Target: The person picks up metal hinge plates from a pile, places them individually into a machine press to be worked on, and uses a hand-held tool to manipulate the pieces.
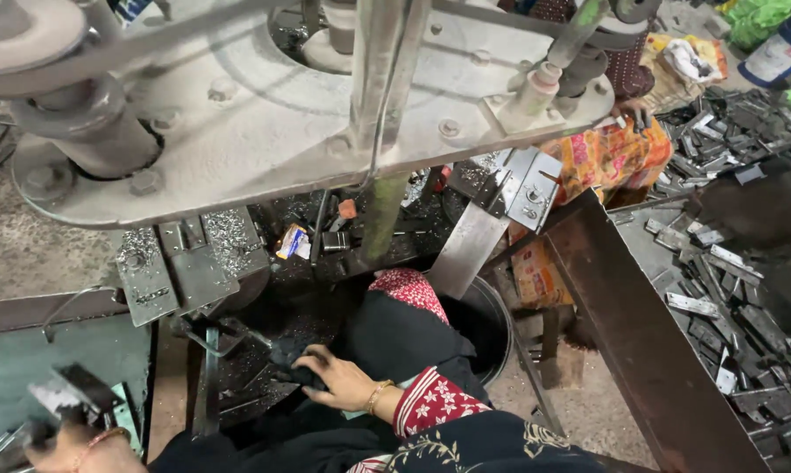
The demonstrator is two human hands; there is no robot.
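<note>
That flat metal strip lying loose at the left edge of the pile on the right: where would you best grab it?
Take the flat metal strip across its narrow width, pinching the two long edges near the middle, coming from above. It lies flat and nearly level atop the scrap pile, its upper face clear, though neighbouring pieces crowd its ends.

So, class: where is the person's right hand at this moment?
In the head view, the right hand sits low and centre, resting on dark metal pieces beneath the grey machine plate.

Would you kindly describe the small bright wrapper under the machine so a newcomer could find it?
Start at the big grey round machine plate. Just under its front edge, left of the green post, lies a small crumpled wrapper. Its white, orange and blue colours stand out against dark metal scraps.
</note>
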